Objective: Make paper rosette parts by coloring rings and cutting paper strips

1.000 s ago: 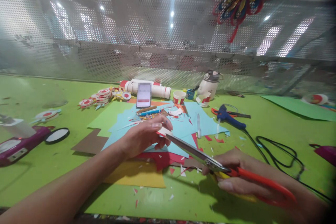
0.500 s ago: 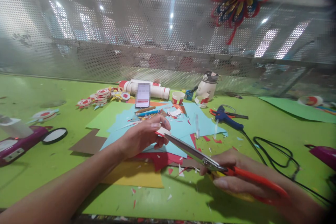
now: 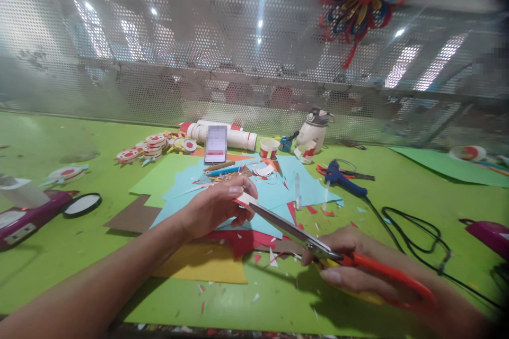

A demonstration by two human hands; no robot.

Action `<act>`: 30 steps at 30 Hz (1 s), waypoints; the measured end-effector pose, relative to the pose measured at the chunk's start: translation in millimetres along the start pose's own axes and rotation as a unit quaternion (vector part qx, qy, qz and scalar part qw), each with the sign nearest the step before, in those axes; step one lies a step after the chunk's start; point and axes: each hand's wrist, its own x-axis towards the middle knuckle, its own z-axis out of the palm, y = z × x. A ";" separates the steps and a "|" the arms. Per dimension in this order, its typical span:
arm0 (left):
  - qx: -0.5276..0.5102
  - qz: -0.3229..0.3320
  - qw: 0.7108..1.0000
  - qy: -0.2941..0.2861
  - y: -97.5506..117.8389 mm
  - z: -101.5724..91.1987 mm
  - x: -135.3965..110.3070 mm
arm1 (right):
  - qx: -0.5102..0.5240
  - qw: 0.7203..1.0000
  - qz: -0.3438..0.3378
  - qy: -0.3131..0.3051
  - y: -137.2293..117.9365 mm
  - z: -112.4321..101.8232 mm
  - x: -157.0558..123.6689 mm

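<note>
Between the thumb and fingers of my left hand [image 3: 217, 204] is a small red-and-white piece of paper [image 3: 245, 199]. My right hand [image 3: 353, 259] is wrapped round the handles of a pair of scissors [image 3: 284, 225], orange-red above and yellow below. The scissor blades point up and left, their tips at the edge of the paper piece. Beneath both hands lie sheets of light blue paper [image 3: 170, 217], red paper [image 3: 238, 243] and yellow paper [image 3: 202, 265], with small offcuts [image 3: 273, 258] scattered about.
A phone [image 3: 215, 144] stands behind the papers, near white paper cups [image 3: 269, 147] and a bottle [image 3: 314, 130]. Right of them lies a blue glue gun [image 3: 345, 183] with its black cable [image 3: 417, 246]. Paper turtle-like crafts [image 3: 155, 143], a round black-rimmed disc [image 3: 82, 205] and a purple power strip [image 3: 35, 217] are at left.
The view has shifted very slightly. Both hands, the scissors and the paper piece keep nearly the same positions.
</note>
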 end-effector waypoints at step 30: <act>-0.028 0.002 1.000 -0.013 -5.3 -0.3 0.5 | 0.085 0.988 0.022 -0.126 35.6 -6.0 10.9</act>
